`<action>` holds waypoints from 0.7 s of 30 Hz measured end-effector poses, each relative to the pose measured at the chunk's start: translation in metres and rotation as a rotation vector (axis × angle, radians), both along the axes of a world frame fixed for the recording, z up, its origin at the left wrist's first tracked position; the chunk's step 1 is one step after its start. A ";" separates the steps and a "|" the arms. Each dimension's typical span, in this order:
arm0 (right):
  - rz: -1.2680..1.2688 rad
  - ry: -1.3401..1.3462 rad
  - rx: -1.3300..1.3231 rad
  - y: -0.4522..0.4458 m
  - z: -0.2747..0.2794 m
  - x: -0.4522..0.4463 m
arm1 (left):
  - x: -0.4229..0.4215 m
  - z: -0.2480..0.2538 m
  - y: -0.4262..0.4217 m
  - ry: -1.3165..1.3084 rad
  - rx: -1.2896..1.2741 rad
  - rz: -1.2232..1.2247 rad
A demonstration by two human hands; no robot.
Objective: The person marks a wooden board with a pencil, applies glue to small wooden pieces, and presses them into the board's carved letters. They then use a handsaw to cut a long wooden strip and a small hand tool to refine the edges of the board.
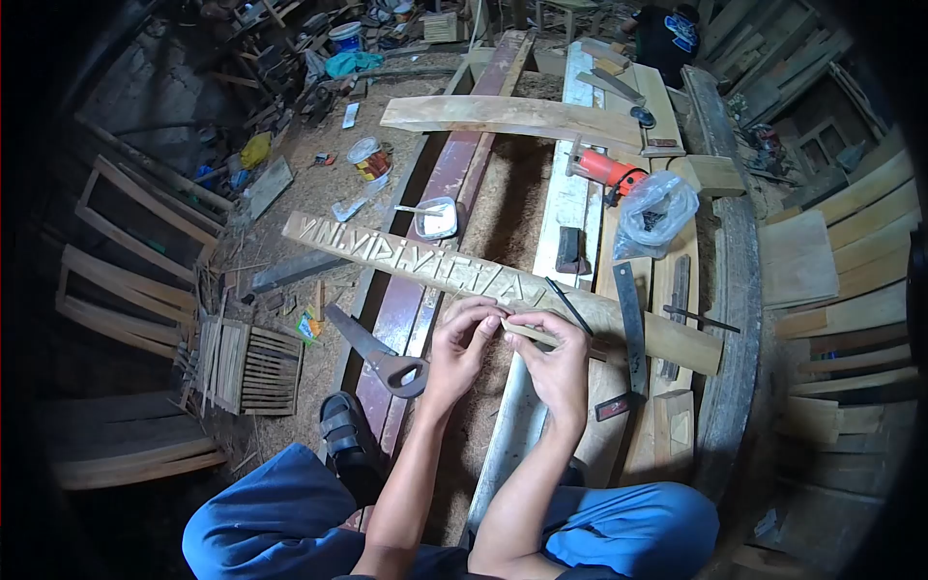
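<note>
My right hand (553, 362) grips a small pale wooden strip (532, 333) between thumb and fingers. At the strip's left end, my left hand (462, 348) is closed in a pinch; its fingertips meet those of the right hand and partly hide that end. Just beyond both hands lies a long wooden board (619, 317) with raised wooden letters (387, 253) along its left part. A dark pencil-like stick (570, 304) rests across the board near my right fingers. To the left of my left hand is a handsaw (372, 353).
A white tub (436, 218) with a stick across it stands behind the board. Right of it are a dark block (571, 251), a red power tool (609, 171), a plastic bag (657, 213) and a metal ruler (630, 324). A person (667, 43) is at the far right.
</note>
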State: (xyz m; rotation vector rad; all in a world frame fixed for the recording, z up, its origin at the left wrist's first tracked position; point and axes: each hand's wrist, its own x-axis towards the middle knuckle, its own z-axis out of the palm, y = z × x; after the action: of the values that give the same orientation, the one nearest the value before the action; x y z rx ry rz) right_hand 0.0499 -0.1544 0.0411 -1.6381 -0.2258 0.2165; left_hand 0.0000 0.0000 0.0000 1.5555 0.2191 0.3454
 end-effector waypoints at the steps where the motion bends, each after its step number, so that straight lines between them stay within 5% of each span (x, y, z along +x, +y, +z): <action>1: -0.002 0.010 -0.030 -0.006 -0.001 0.001 | 0.001 -0.003 -0.003 0.004 0.175 0.008; 6: -0.031 0.017 -0.186 0.004 0.003 -0.005 | 0.000 -0.006 0.009 -0.097 0.509 -0.008; 21: -0.227 0.068 -0.212 -0.010 -0.010 -0.026 | 0.029 -0.018 0.008 -0.182 0.240 -0.321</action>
State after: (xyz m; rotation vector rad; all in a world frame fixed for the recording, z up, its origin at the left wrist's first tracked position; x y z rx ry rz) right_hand 0.0237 -0.1648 0.0307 -1.8474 0.0370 0.1255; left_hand 0.0286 0.0085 -0.0184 1.7511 -0.2208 0.2633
